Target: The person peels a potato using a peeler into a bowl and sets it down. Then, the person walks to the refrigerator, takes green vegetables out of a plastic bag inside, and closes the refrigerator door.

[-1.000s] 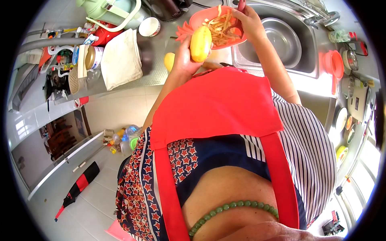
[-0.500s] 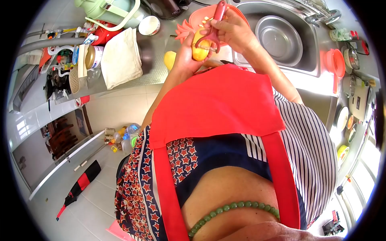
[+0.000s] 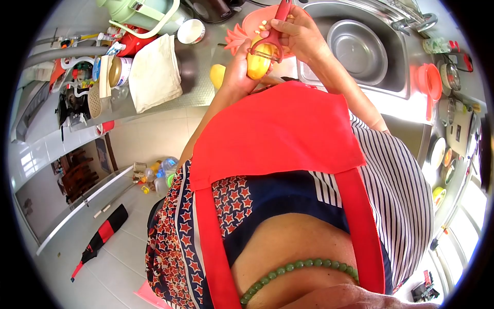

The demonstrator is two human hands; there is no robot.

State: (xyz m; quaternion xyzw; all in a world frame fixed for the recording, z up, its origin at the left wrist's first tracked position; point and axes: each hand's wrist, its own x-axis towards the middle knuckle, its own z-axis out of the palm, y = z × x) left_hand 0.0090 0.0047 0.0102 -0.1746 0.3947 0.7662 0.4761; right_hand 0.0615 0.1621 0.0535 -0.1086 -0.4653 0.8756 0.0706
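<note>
My left hand (image 3: 240,69) is wrapped round a smooth yellow mango (image 3: 259,65), held upright above the counter edge. In my right hand (image 3: 300,37) is a red Y-shaped peeler (image 3: 276,38), gripped by its handle. The peeler's blade lies across the upper part of the mango, and I cannot tell how deep it bites. Behind both hands sits a coral-pink basin (image 3: 256,20), partly covered by them, with small pale-yellow bits at its near side. Another yellow fruit (image 3: 217,75) rests on the counter to the left of my left wrist.
A steel sink (image 3: 401,77) on the right holds a round metal bowl (image 3: 357,52). Left on the counter are a folded cream cloth (image 3: 156,74), a white cup (image 3: 191,32) and a green thermos (image 3: 154,15). An orange-pink dipper (image 3: 428,81) stands right of the sink.
The peeler has shifted slightly, its blade now higher on the mango and lying flatter across it. The mango is tilted a little differently in my left hand.
</note>
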